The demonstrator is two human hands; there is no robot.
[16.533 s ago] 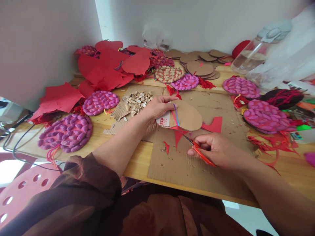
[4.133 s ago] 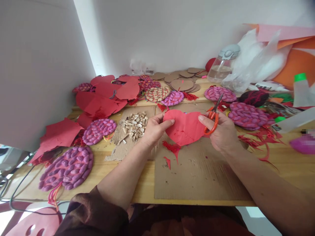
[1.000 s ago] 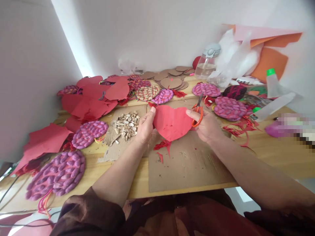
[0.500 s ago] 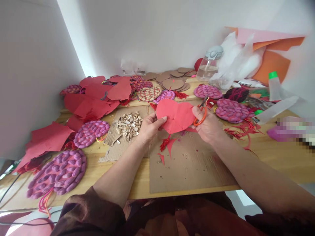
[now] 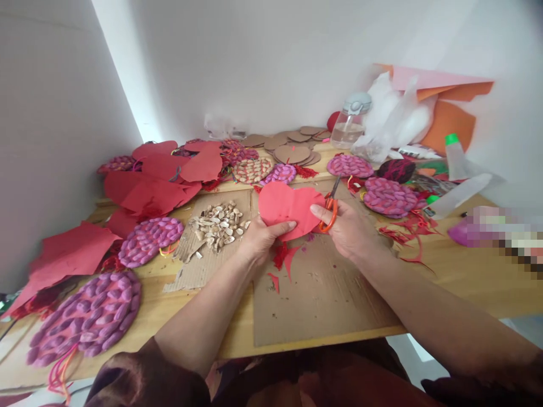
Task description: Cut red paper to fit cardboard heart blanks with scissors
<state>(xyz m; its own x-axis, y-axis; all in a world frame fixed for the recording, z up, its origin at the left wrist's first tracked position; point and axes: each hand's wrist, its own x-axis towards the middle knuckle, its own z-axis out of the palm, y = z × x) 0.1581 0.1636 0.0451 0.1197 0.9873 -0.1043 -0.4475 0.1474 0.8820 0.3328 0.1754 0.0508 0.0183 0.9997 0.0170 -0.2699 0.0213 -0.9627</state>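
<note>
A red paper heart (image 5: 284,206) is held above the cardboard sheet, a crease running near its middle. My left hand (image 5: 265,237) pinches its lower left side, thumb on top. My right hand (image 5: 350,226) grips the heart's right edge with the thumb and also carries scissors (image 5: 328,215) with orange handles, their blades pointing up and away from me. Under the heart, a red tassel (image 5: 280,255) and small red paper scraps (image 5: 291,260) lie on the cardboard sheet (image 5: 326,305).
Pistachio-like shells (image 5: 220,223) are heaped on torn cardboard at left. Purple shell-covered discs (image 5: 91,314) and red paper pieces (image 5: 148,189) lie around. Brown cardboard discs (image 5: 292,152) are stacked at the back, beside a water bottle (image 5: 350,127). A glue bottle (image 5: 456,158) stands at right.
Both hands have brought the heart slightly left and lower in view, turning it a little. My right thumb now lies further over the paper, and the scissors point more upright. The view has shifted.
</note>
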